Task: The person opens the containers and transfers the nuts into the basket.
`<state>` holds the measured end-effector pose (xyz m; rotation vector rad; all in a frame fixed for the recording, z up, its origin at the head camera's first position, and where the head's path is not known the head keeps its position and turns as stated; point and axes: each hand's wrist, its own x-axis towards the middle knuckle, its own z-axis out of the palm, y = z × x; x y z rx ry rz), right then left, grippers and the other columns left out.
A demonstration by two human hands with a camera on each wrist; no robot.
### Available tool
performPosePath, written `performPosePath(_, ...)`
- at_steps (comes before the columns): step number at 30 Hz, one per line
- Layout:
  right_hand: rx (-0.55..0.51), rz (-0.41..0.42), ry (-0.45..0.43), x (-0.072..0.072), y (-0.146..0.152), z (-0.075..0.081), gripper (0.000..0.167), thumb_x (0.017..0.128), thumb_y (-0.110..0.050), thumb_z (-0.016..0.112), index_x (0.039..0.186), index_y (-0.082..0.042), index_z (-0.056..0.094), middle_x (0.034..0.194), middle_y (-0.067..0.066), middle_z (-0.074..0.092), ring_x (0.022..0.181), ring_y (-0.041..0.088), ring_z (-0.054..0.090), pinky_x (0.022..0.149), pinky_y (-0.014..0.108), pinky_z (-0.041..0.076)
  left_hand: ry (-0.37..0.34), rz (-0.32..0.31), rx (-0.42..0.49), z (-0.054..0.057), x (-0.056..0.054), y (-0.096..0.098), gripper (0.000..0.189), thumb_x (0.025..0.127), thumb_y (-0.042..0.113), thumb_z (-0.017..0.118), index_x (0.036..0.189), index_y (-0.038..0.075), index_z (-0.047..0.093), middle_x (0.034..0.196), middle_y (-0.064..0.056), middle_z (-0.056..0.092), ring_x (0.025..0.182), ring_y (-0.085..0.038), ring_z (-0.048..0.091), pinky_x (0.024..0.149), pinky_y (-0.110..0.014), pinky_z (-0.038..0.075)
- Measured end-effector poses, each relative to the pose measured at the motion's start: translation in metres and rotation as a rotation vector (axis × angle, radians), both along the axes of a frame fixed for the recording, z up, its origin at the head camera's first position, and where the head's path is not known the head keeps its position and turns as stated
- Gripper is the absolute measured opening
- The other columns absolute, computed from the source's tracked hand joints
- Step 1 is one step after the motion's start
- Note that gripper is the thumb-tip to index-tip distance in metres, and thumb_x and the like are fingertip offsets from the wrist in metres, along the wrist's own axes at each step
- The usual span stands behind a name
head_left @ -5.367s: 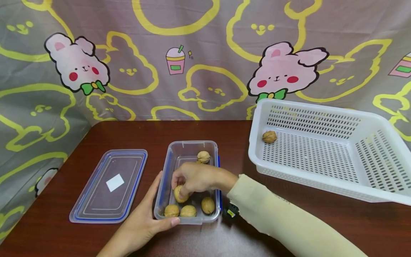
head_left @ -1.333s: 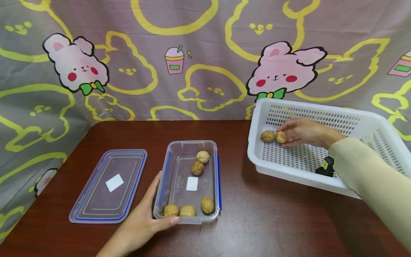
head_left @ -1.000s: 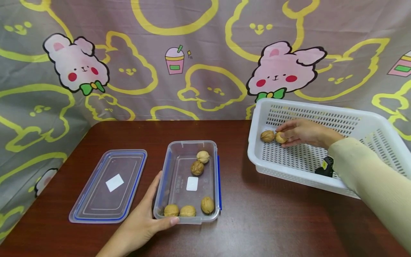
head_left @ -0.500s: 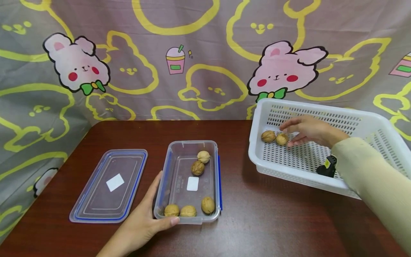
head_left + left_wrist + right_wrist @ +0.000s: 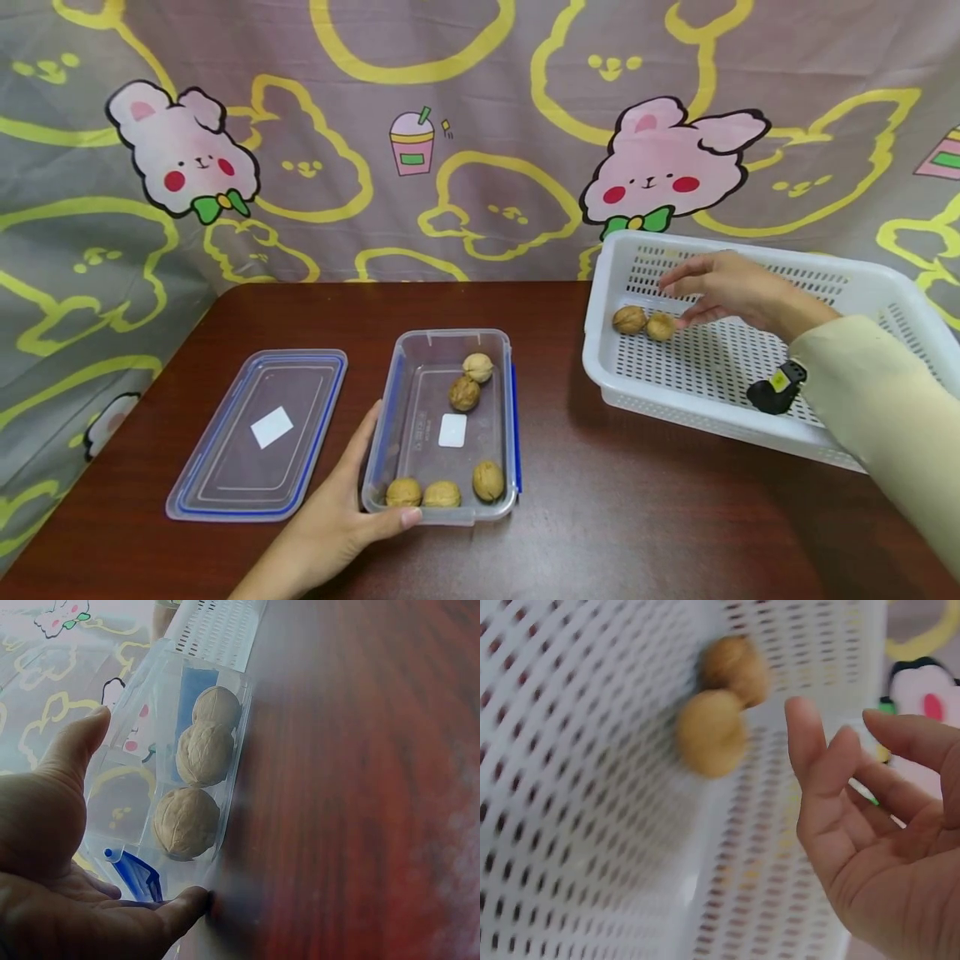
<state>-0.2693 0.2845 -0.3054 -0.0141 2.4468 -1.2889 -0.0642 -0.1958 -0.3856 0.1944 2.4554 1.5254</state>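
Note:
My left hand [image 5: 333, 512] holds the near left corner of a clear plastic food container [image 5: 412, 392], thumb along the front wall and fingers along the left side. Several walnuts lie in that container, among them a darker walnut [image 5: 464, 393] and a walnut [image 5: 488, 481] at the near right. Over the white basket [image 5: 750, 437] hovers my right hand [image 5: 738, 292], its fingers loosely spread and holding nothing. Two walnuts sit together in the basket's left end: a browner walnut [image 5: 629, 320] and a paler walnut [image 5: 661, 326]. The right wrist view shows a gap between fingertips and walnuts.
A clear lid [image 5: 255, 433] with a blue seal lies flat left of the container. The dark wooden table [image 5: 600, 533] ends at a patterned curtain [image 5: 480, 125] behind. A black wrist camera [image 5: 776, 389] hangs below my right sleeve.
My right hand carried a walnut from the container to the basket, let it go beside the other one, then lifted away to the right with fingers spreading. The left hand stays put.

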Motion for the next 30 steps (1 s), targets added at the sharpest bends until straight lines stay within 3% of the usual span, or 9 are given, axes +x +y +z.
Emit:
performPosePath(4,-0.016,-0.034,0.048,0.007,-0.004,0.016,0.048,0.11,-0.028,0.055,0.146,0.004,0.051,0.145,0.021,0.054,0.081,0.017,0.073,0.077,0.03,0.06,-0.002,0.0,0.002,0.0,0.0,0.001,0.12,0.084,0.032,0.089,0.169,0.037,0.004,0.175,-0.014,0.019,0.151,-0.037,0.036,0.115,-0.031,0.037)
performPosePath(10,-0.01,0.007,0.12,0.021,-0.024,0.042,0.042,0.107,-0.032,0.06,0.138,-0.004,0.061,0.108,-0.011,0.07,0.087,0.014,0.072,0.079,0.031,0.059,-0.002,-0.001,-0.001,0.001,0.0,0.001,0.122,0.084,0.032,0.089,0.169,0.036,0.002,0.175,-0.015,0.018,0.151,-0.039,0.036,0.118,-0.056,0.033)
performPosePath(16,-0.024,0.07,0.175,0.035,-0.059,0.056,0.041,0.104,-0.028,0.067,0.136,-0.002,0.064,0.109,-0.004,0.073,0.09,0.017,0.071,0.078,0.033,0.06,-0.012,0.002,0.009,0.002,0.0,0.002,0.121,0.084,0.033,0.089,0.169,0.036,0.002,0.175,-0.016,0.016,0.152,-0.042,0.034,0.119,-0.064,0.028)
performPosePath(23,-0.107,0.114,0.206,0.05,-0.085,0.057,0.036,0.101,-0.024,0.07,0.129,-0.001,0.067,0.121,0.007,0.07,0.092,0.021,0.07,0.079,0.034,0.061,-0.015,0.007,0.009,0.002,0.0,0.004,0.122,0.084,0.033,0.089,0.169,0.036,0.002,0.175,-0.015,0.015,0.152,-0.041,0.033,0.119,-0.064,0.028)
performPosePath(30,-0.166,0.244,0.204,0.065,-0.114,0.057,0.031,0.1,-0.022,0.072,0.126,-0.005,0.069,0.119,0.011,0.07,0.093,0.025,0.07,0.072,0.031,0.058,-0.028,0.014,-0.031,0.003,0.0,0.004,0.124,0.085,0.035,0.088,0.169,0.038,-0.003,0.176,-0.015,0.011,0.153,-0.043,0.032,0.119,-0.066,0.028)
